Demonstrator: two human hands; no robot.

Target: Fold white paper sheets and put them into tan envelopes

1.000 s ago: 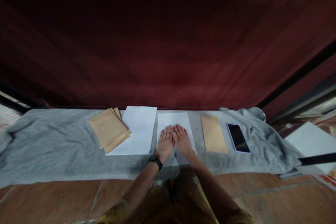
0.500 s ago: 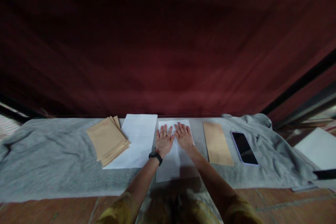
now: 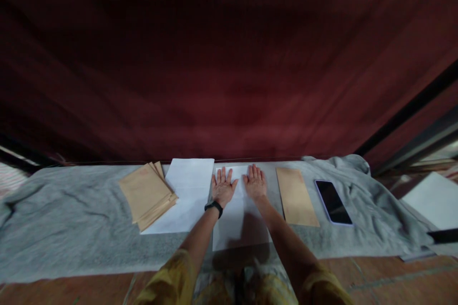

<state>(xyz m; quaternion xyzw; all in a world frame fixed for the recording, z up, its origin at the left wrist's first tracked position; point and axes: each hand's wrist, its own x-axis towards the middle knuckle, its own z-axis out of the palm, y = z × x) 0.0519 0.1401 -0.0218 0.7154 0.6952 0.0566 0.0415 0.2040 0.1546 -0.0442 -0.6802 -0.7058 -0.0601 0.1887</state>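
A white sheet of paper (image 3: 234,228) lies lengthwise in front of me on the grey cloth. My left hand (image 3: 223,188) rests flat on its upper left part, fingers spread, a dark band on the wrist. Across from it, my right hand (image 3: 255,183) lies flat at the sheet's upper right edge, its thumb held apart from the fingers. Bare paper shows between the two hands. Close by on the left is more white paper (image 3: 191,190), partly covered by a fanned stack of brown envelopes (image 3: 145,190). One brown envelope (image 3: 296,195) lies right of my right hand.
The grey cloth (image 3: 71,228) covers a long, low surface. At the right lies a phone (image 3: 332,202) with a dark screen and purple edge. Behind everything rises a dark red wall or curtain (image 3: 229,105). Brown floor tiles (image 3: 397,276) show in front.
My hands have moved apart: the right one slid outward to the sheet's right edge, while the left shifted only slightly. Both stay flat.
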